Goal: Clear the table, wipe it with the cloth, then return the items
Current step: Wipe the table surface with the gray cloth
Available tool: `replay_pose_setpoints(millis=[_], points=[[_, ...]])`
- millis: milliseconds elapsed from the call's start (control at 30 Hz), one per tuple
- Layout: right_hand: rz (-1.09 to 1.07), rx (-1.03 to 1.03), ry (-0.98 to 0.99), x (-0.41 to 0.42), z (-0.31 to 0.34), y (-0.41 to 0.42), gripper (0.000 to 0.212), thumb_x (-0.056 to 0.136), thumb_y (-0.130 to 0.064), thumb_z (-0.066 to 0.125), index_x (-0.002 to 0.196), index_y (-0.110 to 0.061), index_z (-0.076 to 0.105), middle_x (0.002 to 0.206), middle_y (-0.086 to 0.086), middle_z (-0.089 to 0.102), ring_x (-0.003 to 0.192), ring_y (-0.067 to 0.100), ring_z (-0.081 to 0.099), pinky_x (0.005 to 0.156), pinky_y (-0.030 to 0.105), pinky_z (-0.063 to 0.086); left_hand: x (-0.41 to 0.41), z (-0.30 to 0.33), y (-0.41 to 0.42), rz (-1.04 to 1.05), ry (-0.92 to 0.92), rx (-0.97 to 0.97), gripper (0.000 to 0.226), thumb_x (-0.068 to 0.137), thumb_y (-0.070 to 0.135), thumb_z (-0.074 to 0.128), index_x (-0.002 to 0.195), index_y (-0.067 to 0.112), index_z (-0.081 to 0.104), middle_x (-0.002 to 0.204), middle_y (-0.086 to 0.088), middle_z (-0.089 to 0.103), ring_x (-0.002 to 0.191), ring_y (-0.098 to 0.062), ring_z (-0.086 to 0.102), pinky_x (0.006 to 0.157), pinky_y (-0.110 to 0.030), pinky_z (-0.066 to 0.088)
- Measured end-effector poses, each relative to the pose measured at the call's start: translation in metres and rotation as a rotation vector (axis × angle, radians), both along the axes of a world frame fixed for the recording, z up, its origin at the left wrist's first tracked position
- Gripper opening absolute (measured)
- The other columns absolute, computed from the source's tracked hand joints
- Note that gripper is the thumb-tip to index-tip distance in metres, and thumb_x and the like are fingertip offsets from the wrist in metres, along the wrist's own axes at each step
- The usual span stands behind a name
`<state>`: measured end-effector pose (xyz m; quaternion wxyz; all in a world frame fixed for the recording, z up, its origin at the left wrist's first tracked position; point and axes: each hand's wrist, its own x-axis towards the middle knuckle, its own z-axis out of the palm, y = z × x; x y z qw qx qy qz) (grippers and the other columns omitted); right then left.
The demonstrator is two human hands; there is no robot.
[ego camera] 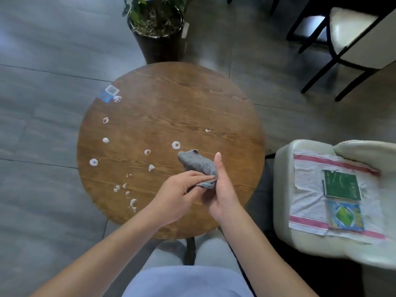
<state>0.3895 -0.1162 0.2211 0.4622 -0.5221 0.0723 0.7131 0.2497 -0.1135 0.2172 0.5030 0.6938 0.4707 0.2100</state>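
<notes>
A: Both hands hold the cloth [198,166] above the bench [171,99]: left hand [177,196] pinching its lower edge, right hand [222,189] gripping it.

B: Bunch it into 1 flat pad, then sweep the scattered white bits [105,140] together, not off the edge.
</notes>
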Motion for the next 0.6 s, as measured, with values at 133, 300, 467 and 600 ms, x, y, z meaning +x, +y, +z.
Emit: replay_pose_setpoints(millis=[133,300,467,600], points=[[0.007,-0.103,0.059,0.004,-0.028,0.013,0.073,0.074,-0.047,0.083,0.129,-0.001,0.068,0.128,0.020,0.071,0.122,0.034,0.067,0.113,0.047,0.048,0.005,-0.019,0.016,-0.050,0.069,-0.009,0.038,0.092,0.024,0.059,0.126,0.026,0.074,0.125,0.016,0.071,0.118,0.000,0.063,0.103,-0.032,0.051],[0.044,-0.164,-0.045,0.028,-0.077,0.051,0.055,0.091,-0.031,0.076,0.133,0.002,0.064,0.127,0.022,0.071,0.111,0.034,0.072,0.100,0.046,0.058,0.022,-0.056,0.036,-0.020,0.113,-0.067,0.041,0.091,0.023,0.056,0.129,0.025,0.073,0.126,0.013,0.070,0.116,-0.001,0.064,0.101,-0.029,0.051],[0.003,-0.241,-0.135,0.066,-0.110,0.098,0.033,0.106,-0.029,0.058,0.124,-0.003,0.067,0.116,0.019,0.076,0.103,0.035,0.075,0.088,0.048,0.062,0.060,-0.097,0.049,0.068,0.182,-0.042,0.042,0.094,0.026,0.054,0.132,0.024,0.071,0.129,0.009,0.068,0.116,-0.010,0.065,0.096,-0.038,0.054],[-0.031,-0.232,-0.165,0.094,-0.135,0.137,0.042,0.107,-0.034,0.054,0.132,-0.001,0.061,0.123,0.021,0.072,0.110,0.039,0.071,0.092,0.054,0.059,0.085,-0.122,0.082,0.129,0.234,0.023,0.042,0.096,0.041,0.054,0.130,0.023,0.072,0.113,0.004,0.072,0.101,-0.016,0.069,0.084,-0.040,0.057]])
